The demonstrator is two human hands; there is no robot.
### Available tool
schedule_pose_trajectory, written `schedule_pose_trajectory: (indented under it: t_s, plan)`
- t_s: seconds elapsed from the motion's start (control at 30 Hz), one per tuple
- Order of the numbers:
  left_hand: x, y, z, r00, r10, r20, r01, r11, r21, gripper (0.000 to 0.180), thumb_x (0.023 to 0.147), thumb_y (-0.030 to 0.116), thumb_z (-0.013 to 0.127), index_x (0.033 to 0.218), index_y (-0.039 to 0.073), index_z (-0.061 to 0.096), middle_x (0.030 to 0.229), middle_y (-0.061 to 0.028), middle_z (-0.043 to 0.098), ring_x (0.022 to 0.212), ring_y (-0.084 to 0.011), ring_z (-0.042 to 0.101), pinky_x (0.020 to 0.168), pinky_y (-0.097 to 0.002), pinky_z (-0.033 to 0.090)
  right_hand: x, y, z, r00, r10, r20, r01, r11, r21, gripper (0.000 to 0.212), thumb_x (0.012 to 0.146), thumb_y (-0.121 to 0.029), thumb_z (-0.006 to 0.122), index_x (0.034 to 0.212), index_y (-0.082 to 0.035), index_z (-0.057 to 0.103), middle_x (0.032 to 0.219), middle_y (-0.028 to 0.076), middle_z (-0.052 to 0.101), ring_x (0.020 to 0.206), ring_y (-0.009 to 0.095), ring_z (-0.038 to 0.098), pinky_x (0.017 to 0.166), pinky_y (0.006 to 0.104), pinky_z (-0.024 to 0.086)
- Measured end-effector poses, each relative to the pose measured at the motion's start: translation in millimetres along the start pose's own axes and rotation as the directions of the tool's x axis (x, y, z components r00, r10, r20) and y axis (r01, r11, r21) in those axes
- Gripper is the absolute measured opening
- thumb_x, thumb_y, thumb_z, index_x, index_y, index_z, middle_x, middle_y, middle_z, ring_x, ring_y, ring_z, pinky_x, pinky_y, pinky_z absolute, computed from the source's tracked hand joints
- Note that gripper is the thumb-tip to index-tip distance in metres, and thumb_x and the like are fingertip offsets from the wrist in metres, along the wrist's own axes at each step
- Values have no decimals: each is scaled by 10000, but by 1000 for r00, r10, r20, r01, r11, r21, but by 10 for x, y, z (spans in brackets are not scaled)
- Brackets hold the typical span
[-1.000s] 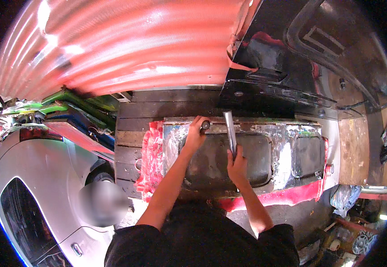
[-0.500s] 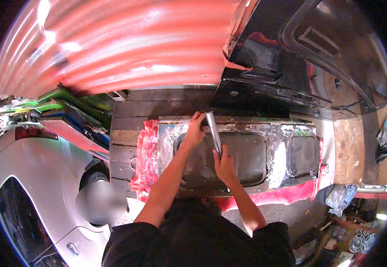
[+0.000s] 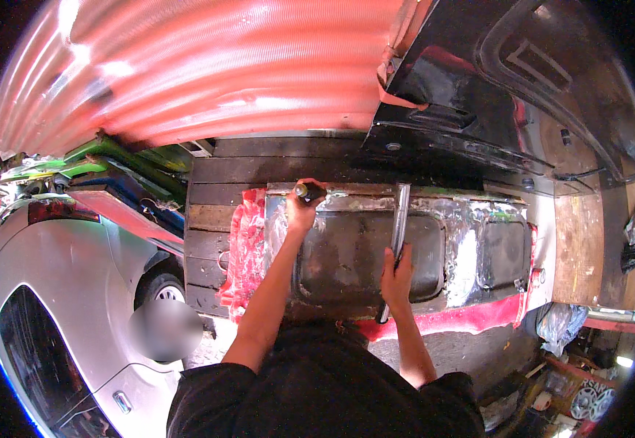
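My left hand is closed around a small dark cylindrical object with a yellowish round end, perhaps a bottle. It is above the far left corner of a worn metal panel. That panel has dark recesses and patchy white, grey and greenish paint. My right hand grips a long, narrow silver strip near its lower part. The strip stretches from the panel's far edge down past its near edge. Whether it touches the panel I cannot tell.
Under the panel are red cloths, laid on dark wooden planks. A silver car stands at the left. A large black car panel leans at the back right. Red corrugated sheeting rises behind.
My left hand has left the strip's far end and moved left, now with the dark cylindrical object in it. My right hand has shifted right with the strip, which is now more upright.
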State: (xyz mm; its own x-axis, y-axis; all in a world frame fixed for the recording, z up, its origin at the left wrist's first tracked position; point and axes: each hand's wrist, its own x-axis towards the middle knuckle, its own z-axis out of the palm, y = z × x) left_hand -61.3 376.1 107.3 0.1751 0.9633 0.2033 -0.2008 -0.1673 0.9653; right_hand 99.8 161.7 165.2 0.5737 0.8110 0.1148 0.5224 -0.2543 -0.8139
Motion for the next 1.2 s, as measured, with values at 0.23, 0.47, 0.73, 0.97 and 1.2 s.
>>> schedule_pose_trajectory:
  t_s: [0.23, 0.47, 0.73, 0.97, 1.2]
  plan:
    - [-19, -24, 174, 999, -20, 48, 13, 988, 153, 415, 669, -187, 664, 1002, 47, 585, 958, -60, 692, 994, -176, 662, 846, -293, 512, -87, -199, -76, 973, 205, 106, -217, 970, 107, 291, 979, -291, 534, 1049, -16, 473, 683, 158, 534, 556, 319, 535, 539, 429, 413]
    - [110, 57, 249, 970, 83, 227, -167, 909, 383, 430, 644, -172, 611, 1007, 56, 582, 922, -117, 673, 888, -280, 667, 785, -327, 505, -58, -263, -66, 979, 140, 147, -145, 989, 27, 352, 975, -319, 536, 1143, -15, 474, 738, 198, 593, 625, 384, 600, 578, 436, 457]
    - [118, 167, 319, 955, 82, 284, -201, 885, 421, 457, 630, -175, 556, 1028, 46, 590, 965, -145, 652, 914, -311, 640, 787, -342, 497, 160, -684, -148, 994, -86, 71, 81, 994, 68, 255, 966, -250, 552, 1079, -43, 454, 618, 47, 528, 488, 164, 511, 469, 349, 404]
    - [72, 158, 382, 940, 101, 325, -243, 867, 434, 469, 641, -170, 540, 1060, 34, 597, 959, -164, 660, 910, -338, 651, 778, -340, 500, 159, -304, 187, 974, -226, 2, 226, 974, 1, 442, 949, -322, 569, 1242, -25, 423, 790, 230, 622, 709, 442, 630, 612, 533, 463]
    - [-19, 166, 363, 950, 96, 298, -215, 893, 395, 491, 603, -175, 572, 1047, 35, 569, 968, -195, 630, 936, -422, 598, 784, -401, 485, 237, -607, 48, 965, -6, 263, 8, 1000, -4, 387, 973, -318, 532, 1236, -58, 417, 703, 232, 604, 652, 462, 608, 577, 533, 453]
